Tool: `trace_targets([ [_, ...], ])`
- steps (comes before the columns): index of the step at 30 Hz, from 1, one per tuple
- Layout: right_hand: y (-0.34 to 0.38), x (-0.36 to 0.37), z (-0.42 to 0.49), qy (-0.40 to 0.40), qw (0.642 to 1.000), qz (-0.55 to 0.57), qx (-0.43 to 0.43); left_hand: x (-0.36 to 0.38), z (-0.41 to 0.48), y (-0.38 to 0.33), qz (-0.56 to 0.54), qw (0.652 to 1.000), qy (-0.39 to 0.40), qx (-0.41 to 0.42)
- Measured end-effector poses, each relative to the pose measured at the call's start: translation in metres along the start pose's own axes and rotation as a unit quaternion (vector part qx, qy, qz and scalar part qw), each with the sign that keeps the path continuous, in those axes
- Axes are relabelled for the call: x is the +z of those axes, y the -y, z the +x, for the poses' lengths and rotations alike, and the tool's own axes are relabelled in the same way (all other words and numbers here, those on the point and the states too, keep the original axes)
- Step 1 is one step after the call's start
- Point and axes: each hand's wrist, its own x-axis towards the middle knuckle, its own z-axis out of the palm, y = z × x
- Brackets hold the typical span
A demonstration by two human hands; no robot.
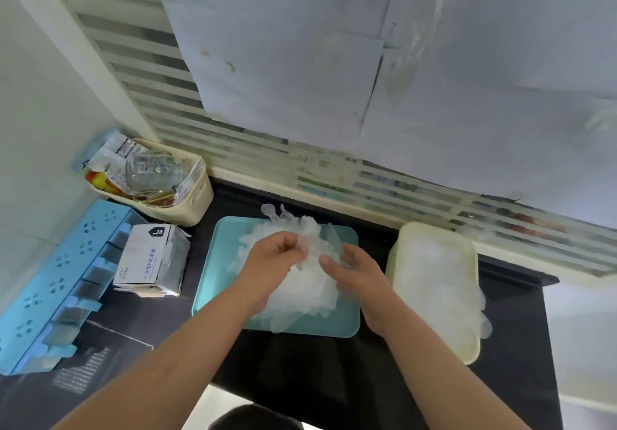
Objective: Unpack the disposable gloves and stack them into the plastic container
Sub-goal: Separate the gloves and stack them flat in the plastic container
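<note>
A loose pile of clear disposable gloves (300,292) lies on a teal tray (227,239) in the middle of the dark counter. My left hand (270,259) pinches a glove at the top of the pile. My right hand (354,269) rests on the pile's right side, thumb and fingers curled onto a glove. To the right stands a cream plastic container (434,232) holding clear gloves, a few hanging over its right rim. The opened white glove box (150,259) sits left of the tray.
A cream basket (197,196) full of packets and a glass stands at the back left. A blue rack (60,282) lies along the left wall. A striped window and taped paper sheets rise behind the counter. The counter's front edge is near my forearms.
</note>
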Motion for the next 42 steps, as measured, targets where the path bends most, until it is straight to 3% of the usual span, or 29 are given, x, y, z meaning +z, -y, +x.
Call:
trace_targets([
  [4,0.004,-0.004,0.001,0.095,0.987,0.129,0.027,-0.013,0.006,-0.002,-0.274,0.947,0.135,-0.097],
  [7,0.004,-0.007,0.0,0.113,0.985,0.134,0.012,-0.014,0.007,0.014,-0.345,0.91,0.183,-0.137],
  [12,0.009,-0.005,0.005,0.0,0.985,0.172,-0.023,-0.014,0.006,0.029,-0.302,0.932,0.135,-0.151],
  [17,0.013,-0.005,0.005,-0.108,0.986,0.122,-0.042,-0.027,0.01,0.025,-0.448,0.857,0.127,-0.22],
  [20,0.017,-0.003,0.006,-0.144,0.976,0.16,-0.043,-0.026,0.005,0.015,-0.396,0.877,0.148,-0.227],
  [23,0.015,0.001,0.005,-0.146,0.977,0.15,-0.031,-0.016,0.006,0.006,-0.318,0.925,0.078,-0.196],
  [26,0.001,0.0,0.001,-0.174,0.981,0.088,0.001,-0.016,0.013,0.001,-0.321,0.932,-0.002,-0.167],
  [29,-0.014,-0.003,0.001,-0.212,0.976,0.047,0.025,-0.031,0.022,-0.007,-0.255,0.957,-0.053,-0.128],
  [32,-0.012,-0.002,-0.001,-0.249,0.965,-0.079,-0.034,-0.048,0.03,-0.007,-0.146,0.985,-0.065,-0.065],
  [34,0.003,0.003,-0.007,-0.209,0.96,-0.14,-0.127,-0.058,0.031,-0.007,-0.058,0.997,0.008,-0.044],
  [36,0.022,0.008,-0.011,-0.114,0.966,-0.16,-0.168,-0.06,0.026,-0.012,0.014,0.987,0.157,-0.042],
  [39,0.037,0.008,-0.011,0.035,0.981,-0.149,-0.12,-0.049,0.014,-0.022,0.079,0.946,0.311,-0.045],
  [42,0.026,-0.002,-0.009,0.078,0.991,-0.063,-0.083,-0.042,0.016,-0.019,0.07,0.938,0.338,-0.039],
])
